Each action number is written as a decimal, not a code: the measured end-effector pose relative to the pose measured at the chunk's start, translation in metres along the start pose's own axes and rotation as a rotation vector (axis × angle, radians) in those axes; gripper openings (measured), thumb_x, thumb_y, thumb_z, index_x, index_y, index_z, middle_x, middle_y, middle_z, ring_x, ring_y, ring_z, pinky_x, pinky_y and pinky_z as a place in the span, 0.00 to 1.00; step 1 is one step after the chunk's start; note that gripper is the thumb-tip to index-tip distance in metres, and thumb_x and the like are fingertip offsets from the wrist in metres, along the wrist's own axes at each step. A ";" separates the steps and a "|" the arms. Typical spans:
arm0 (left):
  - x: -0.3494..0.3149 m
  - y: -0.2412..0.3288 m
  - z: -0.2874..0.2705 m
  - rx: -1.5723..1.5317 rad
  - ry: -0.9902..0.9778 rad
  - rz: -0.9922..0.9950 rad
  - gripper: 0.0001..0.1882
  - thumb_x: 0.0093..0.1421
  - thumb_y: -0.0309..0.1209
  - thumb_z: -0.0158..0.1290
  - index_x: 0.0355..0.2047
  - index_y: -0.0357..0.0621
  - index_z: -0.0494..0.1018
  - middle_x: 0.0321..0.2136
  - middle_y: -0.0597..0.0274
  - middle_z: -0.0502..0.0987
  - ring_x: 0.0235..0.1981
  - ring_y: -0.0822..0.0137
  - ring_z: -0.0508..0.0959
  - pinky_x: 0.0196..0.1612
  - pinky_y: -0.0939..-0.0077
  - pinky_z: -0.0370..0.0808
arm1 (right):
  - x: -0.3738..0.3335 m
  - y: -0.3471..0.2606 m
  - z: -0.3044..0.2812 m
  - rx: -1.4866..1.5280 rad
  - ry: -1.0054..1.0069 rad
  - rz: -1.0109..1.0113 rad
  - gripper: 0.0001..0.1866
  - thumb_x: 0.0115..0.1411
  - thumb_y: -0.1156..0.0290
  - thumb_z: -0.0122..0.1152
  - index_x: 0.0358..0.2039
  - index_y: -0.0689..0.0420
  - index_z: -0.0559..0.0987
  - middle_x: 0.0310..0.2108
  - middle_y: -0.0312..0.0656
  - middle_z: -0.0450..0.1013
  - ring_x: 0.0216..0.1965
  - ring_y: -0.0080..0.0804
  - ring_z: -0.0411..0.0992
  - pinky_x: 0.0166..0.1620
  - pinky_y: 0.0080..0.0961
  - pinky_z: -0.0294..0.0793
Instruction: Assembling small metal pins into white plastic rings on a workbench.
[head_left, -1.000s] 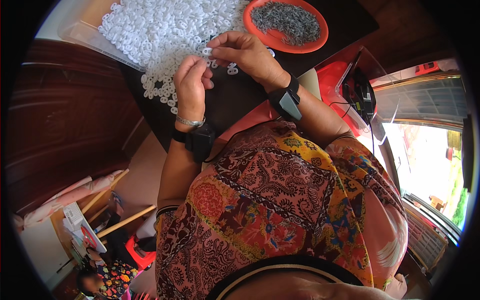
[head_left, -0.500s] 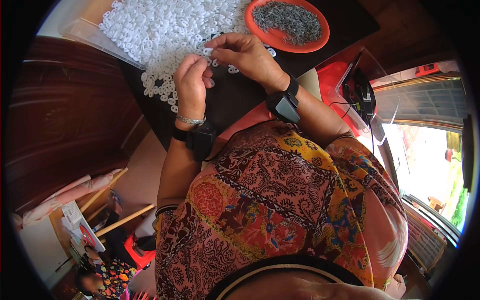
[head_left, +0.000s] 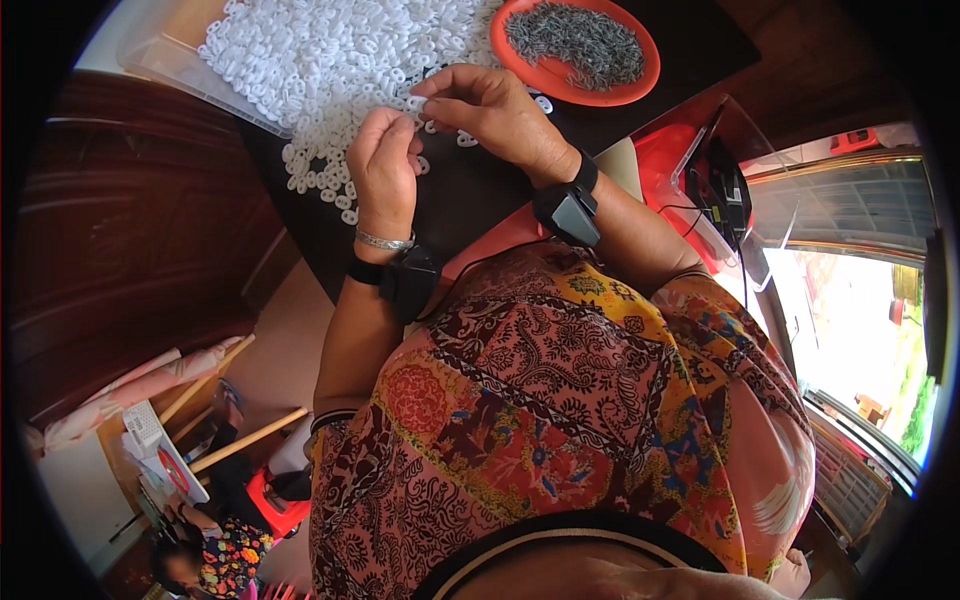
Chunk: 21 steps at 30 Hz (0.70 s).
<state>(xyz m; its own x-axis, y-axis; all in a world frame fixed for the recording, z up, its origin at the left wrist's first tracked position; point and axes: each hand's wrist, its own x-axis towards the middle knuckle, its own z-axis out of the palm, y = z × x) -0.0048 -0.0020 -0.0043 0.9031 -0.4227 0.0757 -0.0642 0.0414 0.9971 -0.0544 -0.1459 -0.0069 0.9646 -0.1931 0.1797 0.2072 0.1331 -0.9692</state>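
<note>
My right hand [head_left: 500, 115] pinches a small white oval plastic piece [head_left: 416, 103] between thumb and fingertips. Close by on its left, my left hand [head_left: 387, 170] is closed, thumb against curled fingers; whatever it grips is hidden. Both hands hover at the near edge of a big heap of similar white pieces with holes [head_left: 330, 60], which spills onto the dark table [head_left: 450, 205]. Beyond my right hand lies an orange-red plate [head_left: 600, 97] filled with small thin grey metal parts [head_left: 575, 45].
A clear plastic bin [head_left: 190, 85] borders the heap at the far left. Right of the table are a red stool [head_left: 660, 160] and a clear box with a black device and cables [head_left: 725, 180]. Another person in a flowered top [head_left: 235, 550] sits at the lower left.
My left hand and wrist have shifted very slightly to the right. My right hand stays almost in place, holding the white piece.
</note>
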 end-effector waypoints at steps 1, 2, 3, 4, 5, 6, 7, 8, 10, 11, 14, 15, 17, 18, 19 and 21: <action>0.000 0.000 0.000 -0.007 -0.008 -0.007 0.08 0.59 0.30 0.46 0.25 0.40 0.69 0.17 0.69 0.67 0.16 0.80 0.63 0.19 0.87 0.62 | 0.000 0.001 -0.001 -0.001 0.000 -0.001 0.11 0.55 0.71 0.60 0.39 0.58 0.78 0.28 0.30 0.75 0.28 0.11 0.69 0.29 0.10 0.67; -0.001 0.000 0.000 -0.008 -0.008 -0.006 0.08 0.59 0.30 0.46 0.25 0.40 0.69 0.17 0.69 0.67 0.16 0.80 0.63 0.19 0.87 0.62 | 0.000 0.003 -0.002 -0.007 0.000 0.012 0.11 0.55 0.71 0.60 0.39 0.58 0.78 0.28 0.30 0.75 0.28 0.11 0.69 0.29 0.10 0.67; -0.001 0.001 0.002 -0.005 -0.005 -0.006 0.08 0.59 0.30 0.46 0.24 0.40 0.69 0.17 0.69 0.67 0.16 0.80 0.63 0.19 0.87 0.62 | 0.001 0.005 -0.003 -0.012 -0.001 0.025 0.10 0.55 0.71 0.59 0.39 0.58 0.78 0.29 0.30 0.75 0.28 0.12 0.69 0.29 0.10 0.67; -0.001 0.001 0.002 -0.003 -0.001 -0.005 0.08 0.59 0.30 0.46 0.24 0.40 0.69 0.17 0.69 0.67 0.16 0.80 0.63 0.19 0.87 0.62 | 0.001 0.005 -0.004 -0.013 -0.001 0.025 0.10 0.55 0.71 0.59 0.39 0.58 0.78 0.29 0.30 0.75 0.28 0.12 0.69 0.29 0.10 0.67; -0.001 0.002 0.002 -0.003 -0.001 -0.006 0.08 0.59 0.30 0.46 0.24 0.40 0.69 0.17 0.69 0.67 0.16 0.80 0.63 0.19 0.87 0.62 | 0.002 0.006 -0.006 0.004 -0.020 0.055 0.10 0.57 0.72 0.57 0.40 0.59 0.78 0.28 0.31 0.74 0.29 0.14 0.70 0.32 0.11 0.68; -0.002 0.003 0.002 -0.002 -0.006 -0.006 0.09 0.59 0.30 0.46 0.24 0.40 0.68 0.17 0.69 0.66 0.16 0.80 0.63 0.19 0.87 0.62 | 0.002 0.006 -0.007 0.021 -0.039 0.084 0.11 0.58 0.73 0.55 0.41 0.60 0.77 0.28 0.32 0.73 0.29 0.16 0.71 0.34 0.12 0.69; -0.002 0.004 0.002 0.000 -0.010 -0.005 0.09 0.59 0.30 0.46 0.23 0.40 0.68 0.17 0.70 0.66 0.16 0.80 0.62 0.19 0.86 0.61 | 0.003 0.006 -0.008 0.021 -0.039 0.084 0.11 0.58 0.73 0.55 0.41 0.60 0.77 0.28 0.32 0.73 0.29 0.16 0.71 0.34 0.12 0.69; -0.002 0.003 0.002 0.000 -0.011 -0.005 0.09 0.59 0.30 0.46 0.23 0.40 0.68 0.17 0.70 0.66 0.16 0.80 0.62 0.19 0.86 0.61 | 0.003 0.006 -0.009 0.094 -0.064 0.100 0.11 0.58 0.73 0.55 0.41 0.61 0.77 0.28 0.33 0.73 0.30 0.17 0.71 0.34 0.13 0.70; -0.001 0.001 0.000 0.006 -0.035 0.013 0.09 0.59 0.29 0.46 0.23 0.40 0.68 0.16 0.70 0.65 0.16 0.81 0.62 0.18 0.86 0.59 | 0.004 0.006 -0.009 0.166 -0.089 0.115 0.10 0.58 0.73 0.55 0.40 0.61 0.77 0.28 0.34 0.73 0.30 0.18 0.71 0.35 0.13 0.70; -0.001 0.001 0.000 0.006 -0.035 0.013 0.09 0.59 0.29 0.46 0.23 0.40 0.68 0.16 0.70 0.65 0.16 0.81 0.62 0.18 0.86 0.59 | 0.004 0.005 -0.009 0.167 -0.087 0.112 0.10 0.58 0.74 0.55 0.40 0.62 0.77 0.28 0.34 0.73 0.30 0.18 0.71 0.35 0.13 0.70; -0.001 0.001 0.000 0.003 -0.033 -0.001 0.08 0.58 0.28 0.45 0.22 0.41 0.67 0.16 0.70 0.64 0.16 0.81 0.61 0.18 0.86 0.57 | 0.003 0.004 -0.009 0.150 -0.074 0.112 0.10 0.58 0.74 0.56 0.40 0.62 0.77 0.28 0.34 0.73 0.29 0.18 0.71 0.35 0.13 0.70; -0.001 0.001 0.000 -0.001 -0.035 -0.004 0.08 0.58 0.28 0.45 0.22 0.41 0.67 0.16 0.71 0.64 0.16 0.81 0.60 0.18 0.86 0.57 | 0.003 0.004 -0.008 0.132 -0.063 0.115 0.10 0.58 0.74 0.56 0.39 0.61 0.77 0.28 0.34 0.74 0.30 0.18 0.71 0.35 0.13 0.70; 0.000 0.001 0.000 -0.005 -0.037 -0.008 0.08 0.58 0.28 0.45 0.22 0.41 0.67 0.16 0.71 0.64 0.16 0.81 0.60 0.18 0.86 0.56 | 0.003 0.005 -0.008 0.106 -0.052 0.097 0.10 0.58 0.74 0.56 0.39 0.61 0.77 0.28 0.34 0.74 0.29 0.17 0.71 0.35 0.13 0.70; 0.000 0.001 0.001 -0.012 -0.032 -0.016 0.09 0.58 0.28 0.46 0.22 0.41 0.67 0.16 0.71 0.64 0.16 0.81 0.60 0.18 0.86 0.56 | 0.003 0.005 -0.007 0.081 -0.041 0.078 0.09 0.58 0.74 0.56 0.40 0.61 0.77 0.28 0.33 0.74 0.29 0.17 0.71 0.35 0.13 0.70; -0.001 0.002 0.001 -0.019 -0.027 -0.023 0.09 0.58 0.28 0.46 0.22 0.41 0.67 0.16 0.71 0.64 0.16 0.81 0.60 0.18 0.86 0.56 | 0.003 0.006 -0.006 0.081 -0.041 0.078 0.09 0.58 0.74 0.56 0.40 0.61 0.77 0.28 0.33 0.74 0.29 0.17 0.71 0.35 0.13 0.70; -0.001 0.003 0.001 -0.019 -0.013 -0.031 0.09 0.58 0.28 0.46 0.21 0.41 0.67 0.16 0.71 0.64 0.16 0.81 0.60 0.18 0.86 0.56 | 0.002 0.005 -0.004 0.028 -0.028 0.047 0.10 0.58 0.74 0.56 0.40 0.59 0.78 0.28 0.32 0.74 0.29 0.16 0.71 0.34 0.12 0.70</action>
<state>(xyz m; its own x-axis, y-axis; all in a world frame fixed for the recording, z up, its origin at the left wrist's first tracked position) -0.0069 -0.0026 -0.0015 0.8990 -0.4356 0.0450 -0.0280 0.0454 0.9986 -0.0518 -0.1497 -0.0122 0.9775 -0.1589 0.1389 0.1655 0.1691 -0.9716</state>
